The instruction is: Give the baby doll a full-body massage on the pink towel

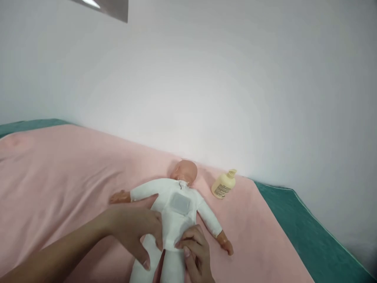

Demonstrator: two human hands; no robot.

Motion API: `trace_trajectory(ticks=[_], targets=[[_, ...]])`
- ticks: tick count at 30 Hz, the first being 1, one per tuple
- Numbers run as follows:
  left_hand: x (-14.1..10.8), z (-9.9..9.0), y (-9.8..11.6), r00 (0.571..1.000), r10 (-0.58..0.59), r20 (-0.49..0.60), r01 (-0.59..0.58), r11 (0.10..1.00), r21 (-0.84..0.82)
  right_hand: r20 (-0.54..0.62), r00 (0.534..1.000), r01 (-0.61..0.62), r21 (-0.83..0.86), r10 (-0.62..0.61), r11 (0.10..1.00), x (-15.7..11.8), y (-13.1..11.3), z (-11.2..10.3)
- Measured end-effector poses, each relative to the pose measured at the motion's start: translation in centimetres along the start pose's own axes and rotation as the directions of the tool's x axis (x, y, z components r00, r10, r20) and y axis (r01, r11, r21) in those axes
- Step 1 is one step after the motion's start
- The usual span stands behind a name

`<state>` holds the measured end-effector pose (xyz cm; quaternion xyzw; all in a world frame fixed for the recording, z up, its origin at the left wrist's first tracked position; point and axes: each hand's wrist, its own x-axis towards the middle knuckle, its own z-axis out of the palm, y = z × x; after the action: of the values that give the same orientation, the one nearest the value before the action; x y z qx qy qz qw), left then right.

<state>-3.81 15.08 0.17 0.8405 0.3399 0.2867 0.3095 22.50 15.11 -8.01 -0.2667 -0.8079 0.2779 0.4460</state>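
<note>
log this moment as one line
left hand: open, by hip of doll | right hand: fingers curled at its lower torso | doll: lying on pink cloth | yellow pump bottle: beside doll

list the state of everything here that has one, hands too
doll: lying flat, arms spread
grey patch: flat on doll's torso
left hand: open, thumb apart from fingers
right hand: fingers bent at doll's lower torso, grip unclear
pump bottle: upright
pink cloth: spread out, creased at left
green cover: partly under pink cloth
</note>
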Motion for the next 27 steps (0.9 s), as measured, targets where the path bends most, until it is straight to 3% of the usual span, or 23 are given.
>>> trace_trajectory(ticks=[1, 2, 4, 7, 11, 18, 21, 27], targets=[[0.3, -0.1, 0.4, 0.981, 0.05, 0.188, -0.041, 0.998, -0.054, 0.014, 1.0, -0.009, -0.008, 0.009, 1.0, 0.3, -0.5, -0.2], [0.5, -0.3, 0.7, 0.954, 0.083, 0.288, -0.061, 0.995, -0.082, 0.016, 1.0, -0.015, -0.015, 0.015, 1.0, 0.6, -0.9, -0.2], [1.0, -0.9, 1.3, 0.941, 0.081, 0.327, -0.06, 0.995, -0.074, -0.004, 1.0, -0.015, -0.022, 0.015, 1.0, 0.9, -1.1, -0.2], [1.3, -1.5, 1.5, 0.962, 0.058, 0.266, -0.056, 0.998, -0.014, -0.035, 0.999, -0.004, -0.033, 0.003, 0.999, 0.9, -0.9, 0.1], [1.3, -1.1, 0.9, 0.957, 0.065, 0.281, -0.08, 0.996, 0.045, 0.01, 1.0, -0.025, -0.046, 0.026, 0.999, 1.1, -0.7, 0.1], [1.3, 0.4, -0.4, 0.981, 0.089, 0.174, -0.077, 0.994, -0.072, 0.067, 0.994, -0.079, -0.031, 0.081, 0.996, 1.7, -1.0, 0.2], [1.5, 0.1, -0.1, 0.988, 0.057, 0.145, -0.039, 0.992, -0.123, 0.015, 0.993, -0.116, -0.011, 0.116, 0.993, 1.2, -0.7, 0.2], [2.1, -0.5, 0.4, 0.992, 0.061, 0.106, -0.071, 0.993, 0.098, -0.132, 0.98, -0.153, -0.04, 0.147, 0.987, 0.6, 0.0, 0.2]])
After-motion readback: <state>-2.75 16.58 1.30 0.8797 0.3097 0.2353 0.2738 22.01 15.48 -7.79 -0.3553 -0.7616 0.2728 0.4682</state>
